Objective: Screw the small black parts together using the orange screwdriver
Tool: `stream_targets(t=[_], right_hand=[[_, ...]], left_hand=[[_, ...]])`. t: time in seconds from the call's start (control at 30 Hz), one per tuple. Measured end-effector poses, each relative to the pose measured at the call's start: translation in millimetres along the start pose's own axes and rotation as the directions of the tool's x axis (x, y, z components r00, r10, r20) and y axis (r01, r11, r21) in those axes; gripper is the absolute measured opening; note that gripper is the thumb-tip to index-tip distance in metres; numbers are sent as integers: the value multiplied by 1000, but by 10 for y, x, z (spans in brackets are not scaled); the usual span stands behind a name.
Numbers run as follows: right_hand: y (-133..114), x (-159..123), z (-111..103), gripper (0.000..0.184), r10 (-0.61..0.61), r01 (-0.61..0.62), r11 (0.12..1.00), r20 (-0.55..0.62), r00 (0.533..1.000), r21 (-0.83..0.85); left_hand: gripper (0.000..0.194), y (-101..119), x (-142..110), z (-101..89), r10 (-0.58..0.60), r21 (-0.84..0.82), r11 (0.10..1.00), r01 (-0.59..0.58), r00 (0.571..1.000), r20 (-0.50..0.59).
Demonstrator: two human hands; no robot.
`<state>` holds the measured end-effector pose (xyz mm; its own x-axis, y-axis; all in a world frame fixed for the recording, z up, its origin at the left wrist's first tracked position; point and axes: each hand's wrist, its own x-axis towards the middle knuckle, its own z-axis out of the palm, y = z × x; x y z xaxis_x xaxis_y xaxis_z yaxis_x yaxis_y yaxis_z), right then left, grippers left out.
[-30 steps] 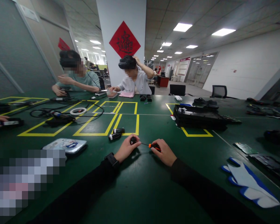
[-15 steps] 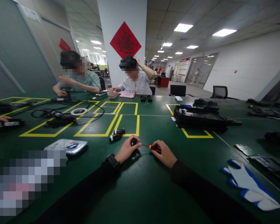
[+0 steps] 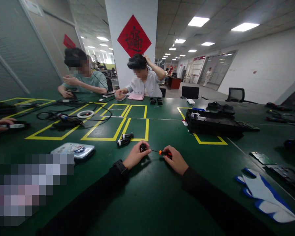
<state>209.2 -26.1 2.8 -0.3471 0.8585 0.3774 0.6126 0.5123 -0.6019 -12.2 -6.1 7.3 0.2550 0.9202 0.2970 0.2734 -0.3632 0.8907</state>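
My left hand (image 3: pixel 135 155) is closed around a small black round part (image 3: pixel 143 147), partly hidden by the fingers; its exact kind I cannot make out. In my right hand (image 3: pixel 177 160) is a screwdriver (image 3: pixel 166 154) with a black and orange handle. Its thin shaft points left, and the tip reaches the fingers of my left hand by the black part. Just beyond my left hand, two black cylinders (image 3: pixel 123 142) with white bands lie side by side on the green table (image 3: pixel 147 203).
A phone-like case (image 3: pixel 73 150) lies at left, a blue-white glove (image 3: pixel 267 196) at right. Beyond are a black housing (image 3: pixel 211 123), cables (image 3: pixel 56 115) and a white ring (image 3: pixel 85 114). Two people (image 3: pixel 144 78) sit across; another person's hand (image 3: pixel 1 123) shows at far left.
The view has tilted slightly, so everything sits a little differently in the picture. Both hands keep their grip, with the screwdriver still against the black part's side.
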Motion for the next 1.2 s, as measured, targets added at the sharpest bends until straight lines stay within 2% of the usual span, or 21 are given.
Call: stream_targets(t=[0.37, 0.47, 0.63, 0.97, 1.2], right_hand=[[16, 23, 17, 19, -121, 120, 990, -7, 993, -69], [16, 10, 18, 12, -104, 103, 993, -16, 994, -60], [-11, -13, 13, 19, -53, 53, 998, -3, 999, -18], [8, 13, 19, 10, -60, 60, 996, -3, 998, -62], [9, -14, 35, 15, -16, 16, 999, -12, 1000, -44]], left_hand=[[19, 3, -10, 14, 38, 20, 999, -39, 999, 22], [18, 6, -15, 18, 38, 6, 999, -38, 999, 14], [19, 13, -22, 16, 19, 19, 1000, -19, 1000, 4], [18, 34, -16, 15, 9, 21, 1000, -9, 1000, -8], [18, -3, -8, 21, -1, 19, 1000, 1, 1000, -18]])
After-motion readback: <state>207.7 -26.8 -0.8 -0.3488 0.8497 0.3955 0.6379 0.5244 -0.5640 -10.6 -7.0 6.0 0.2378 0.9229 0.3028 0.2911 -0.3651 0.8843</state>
